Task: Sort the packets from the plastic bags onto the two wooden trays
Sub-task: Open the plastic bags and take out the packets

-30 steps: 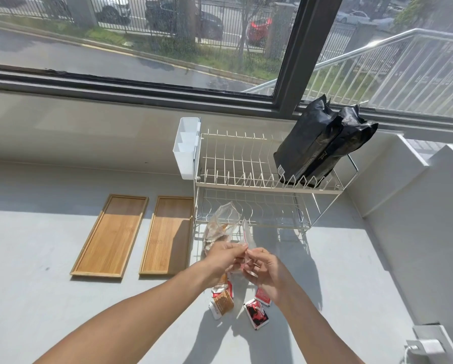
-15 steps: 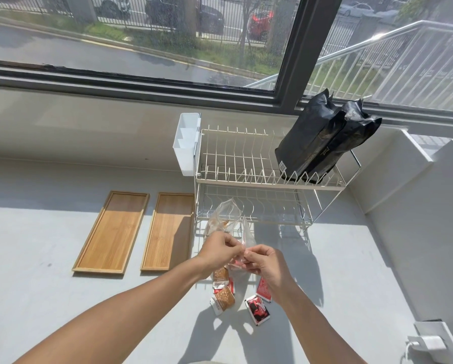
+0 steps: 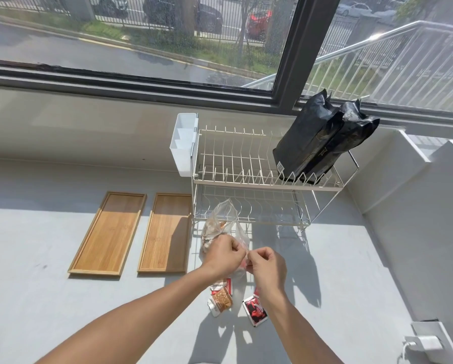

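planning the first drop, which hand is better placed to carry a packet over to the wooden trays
Left. The two wooden trays lie on the left hand's side of the counter, so it need not cross over. The right hand sits farther away. Both now pinch the plastic bag, so one must let go first.

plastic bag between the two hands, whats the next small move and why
Probably pull the bag's mouth apart. Both the left hand and the right hand pinch the clear plastic bag close together above the counter, packets still show inside it, and both wooden trays hold nothing yet.
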